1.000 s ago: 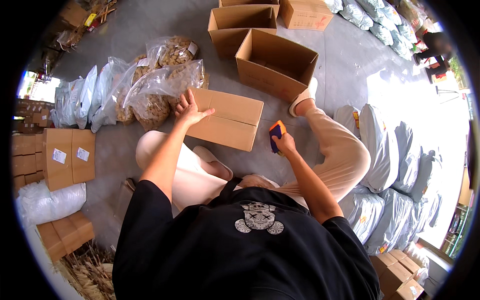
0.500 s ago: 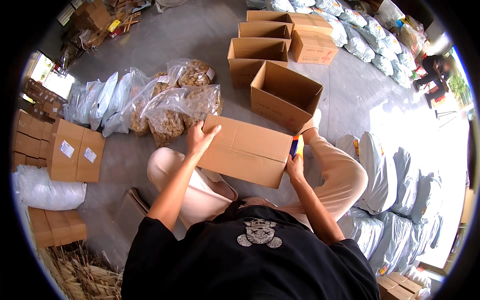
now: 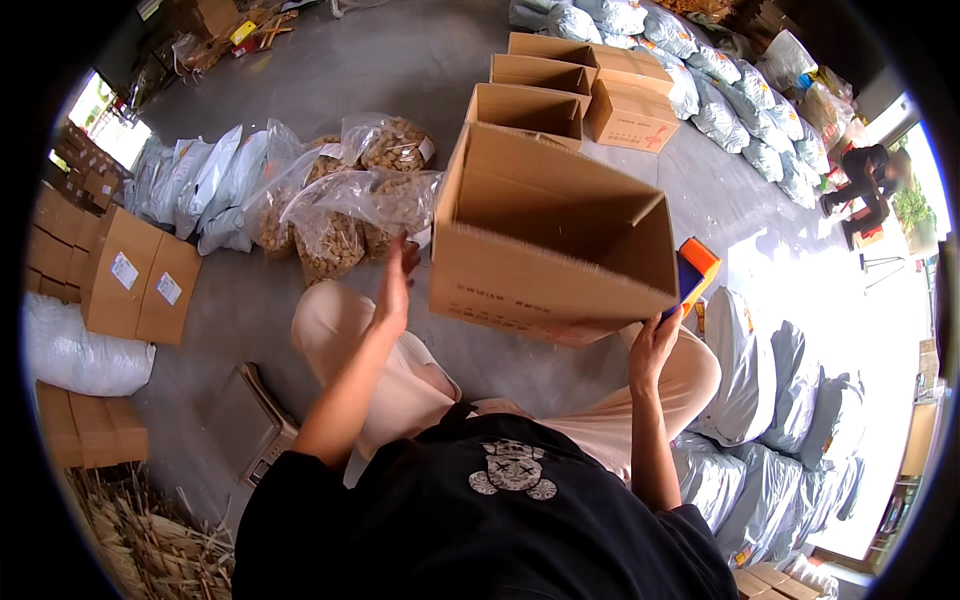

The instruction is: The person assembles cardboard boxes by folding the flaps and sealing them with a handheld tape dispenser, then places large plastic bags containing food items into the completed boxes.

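A large cardboard box [image 3: 560, 285] stands in front of me with its opening up, tilted a little down to the right. To its left, my left hand [image 3: 398, 275] has its fingers stretched out beside the box's side wall, seemingly apart from it and holding nothing. At the box's lower right corner, my right hand [image 3: 655, 340] is closed round an orange-and-blue tape dispenser [image 3: 700, 270], fingers close to the cardboard. Whether those fingers also touch the box is unclear.
Several open boxes [image 3: 525, 100] stand in a row beyond, beside closed cartons [image 3: 630, 115]. Clear bags of brown pieces [image 3: 335, 240] lie at left, near grey-white sacks [image 3: 210, 185]. More sacks [image 3: 735, 370] lean at right. A grey scale-like device [image 3: 235, 425] sits left of my leg.
The box, earlier held in both hands with its flat closed face toward me, has turned opening-up and moved farther out. My left hand has let go. My right hand moved right with the tape dispenser.
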A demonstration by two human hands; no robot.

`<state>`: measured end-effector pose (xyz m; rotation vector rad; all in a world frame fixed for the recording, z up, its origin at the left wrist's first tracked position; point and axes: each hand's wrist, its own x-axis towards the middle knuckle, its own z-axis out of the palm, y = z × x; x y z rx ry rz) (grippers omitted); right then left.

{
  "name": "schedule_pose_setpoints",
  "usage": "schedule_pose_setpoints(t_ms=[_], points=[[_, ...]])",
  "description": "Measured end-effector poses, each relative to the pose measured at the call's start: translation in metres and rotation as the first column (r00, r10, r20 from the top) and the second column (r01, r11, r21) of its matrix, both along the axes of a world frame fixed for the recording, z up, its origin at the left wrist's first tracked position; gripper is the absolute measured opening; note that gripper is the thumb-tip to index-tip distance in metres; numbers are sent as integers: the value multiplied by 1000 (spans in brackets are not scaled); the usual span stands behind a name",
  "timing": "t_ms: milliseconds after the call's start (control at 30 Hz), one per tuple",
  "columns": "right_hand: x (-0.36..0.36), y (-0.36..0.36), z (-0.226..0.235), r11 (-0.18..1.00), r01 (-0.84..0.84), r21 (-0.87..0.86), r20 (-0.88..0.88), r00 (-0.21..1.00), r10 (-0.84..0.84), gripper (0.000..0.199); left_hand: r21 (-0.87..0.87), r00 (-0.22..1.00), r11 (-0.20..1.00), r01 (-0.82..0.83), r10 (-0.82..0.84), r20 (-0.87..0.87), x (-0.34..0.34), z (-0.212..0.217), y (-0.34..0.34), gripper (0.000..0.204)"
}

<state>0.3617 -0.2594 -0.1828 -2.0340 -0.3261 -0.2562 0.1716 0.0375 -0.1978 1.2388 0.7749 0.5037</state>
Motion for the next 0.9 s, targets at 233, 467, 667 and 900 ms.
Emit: schedule_pose_setpoints(t_ms=[233,467,667,900], points=[[-7,2,-47,961,-144,-236,-198,975,97,54,-804,994,587,101,-17,112,39,-91,-46,97],[0,17,-26,927,-316,-202,-89,949,304,44,-494,980,847,195,-151,129,66,-101,-28,69],[37,37,48,835,-491,-249,9,861,509,42,-181,899,942,283,-327,-293,79,-73,48,89],[51,51,52,856,-516,-17,-42,856,515,35,29,829,943,-332,307,-467,50,-99,190,66]])
